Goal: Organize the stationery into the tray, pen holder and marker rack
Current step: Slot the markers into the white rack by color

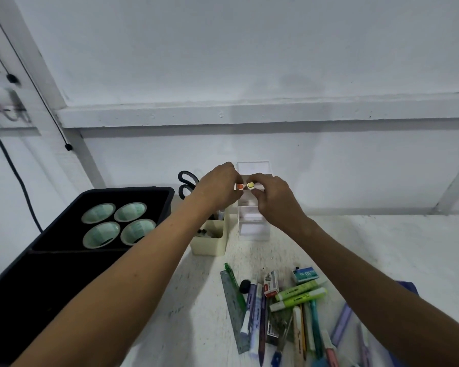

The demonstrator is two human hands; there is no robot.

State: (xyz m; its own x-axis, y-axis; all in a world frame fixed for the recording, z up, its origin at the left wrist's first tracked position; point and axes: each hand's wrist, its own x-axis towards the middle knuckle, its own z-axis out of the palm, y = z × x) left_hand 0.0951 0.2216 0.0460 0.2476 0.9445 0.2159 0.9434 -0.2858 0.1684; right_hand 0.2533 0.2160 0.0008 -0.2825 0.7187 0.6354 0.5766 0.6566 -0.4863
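Both hands are raised at the clear marker rack (253, 229) by the wall. My left hand (217, 188) pinches a marker with an orange end cap (239, 186). My right hand (272, 196) pinches a marker with a yellow end cap (250, 185) right beside it. Both caps face me at an upper slot of the rack; the marker bodies are hidden. The cream pen holder (210, 243) stands left of the rack, with black scissors (186, 182) rising behind my left hand. The black tray (104, 197) at the left holds several tape rolls (118, 225).
A loose pile lies near the table's front: green highlighters (300, 294), a metal ruler (235, 305), pens, pencils, staple boxes (304, 275), a black eraser (244, 286). Purple items lie at the far right (342, 324). Cables hang down the wall at the left (13, 168).
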